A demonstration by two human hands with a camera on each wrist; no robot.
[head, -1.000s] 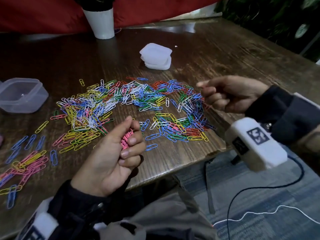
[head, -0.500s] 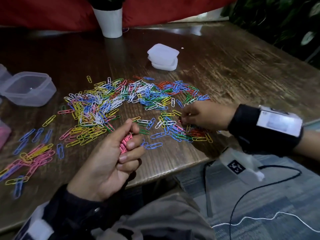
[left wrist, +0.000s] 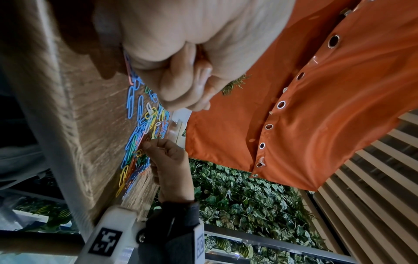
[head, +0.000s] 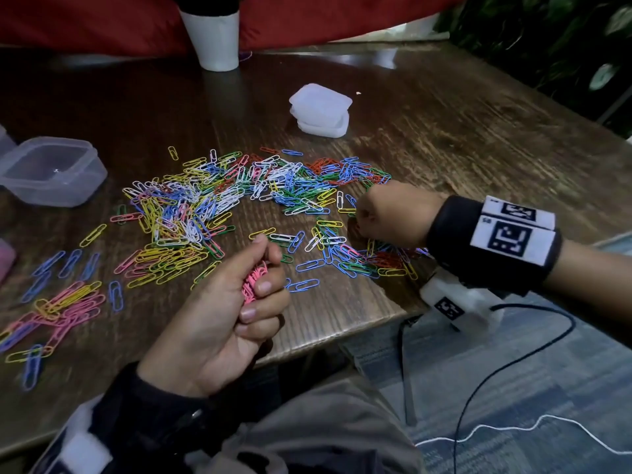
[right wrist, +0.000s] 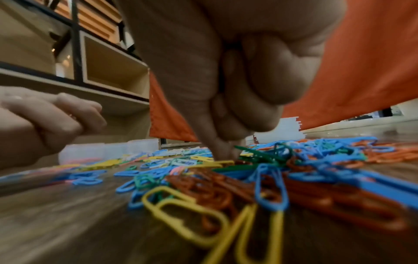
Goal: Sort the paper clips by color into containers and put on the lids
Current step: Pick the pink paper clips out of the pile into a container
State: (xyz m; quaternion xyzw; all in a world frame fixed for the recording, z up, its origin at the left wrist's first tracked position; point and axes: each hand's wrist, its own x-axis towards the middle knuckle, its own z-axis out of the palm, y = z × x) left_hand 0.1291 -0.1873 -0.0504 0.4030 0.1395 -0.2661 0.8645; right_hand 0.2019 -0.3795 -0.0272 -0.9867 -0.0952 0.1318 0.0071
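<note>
A wide pile of mixed coloured paper clips [head: 239, 193] lies across the wooden table [head: 444, 148]. My left hand [head: 263, 282] hovers near the front edge, palm turned up, and grips a bunch of pink clips [head: 253, 285]. My right hand [head: 357, 220] is down on the right end of the pile with its fingers curled. Its thumb and forefinger pinch at a clip there [right wrist: 224, 153], and the clip's colour is hidden. An open clear container [head: 51, 172] stands at the left. A stack of white lids [head: 321, 111] sits behind the pile.
A second, looser group of blue, pink and yellow clips [head: 61, 302] lies at the front left. A container with pink contents [head: 5, 261] shows at the left edge. A white cup [head: 213, 39] stands at the back. The table edge [head: 342, 333] runs just below my hands.
My right hand came down from above the table onto the right end of the pile and pinched into it. My left hand kept holding the pink clips.
</note>
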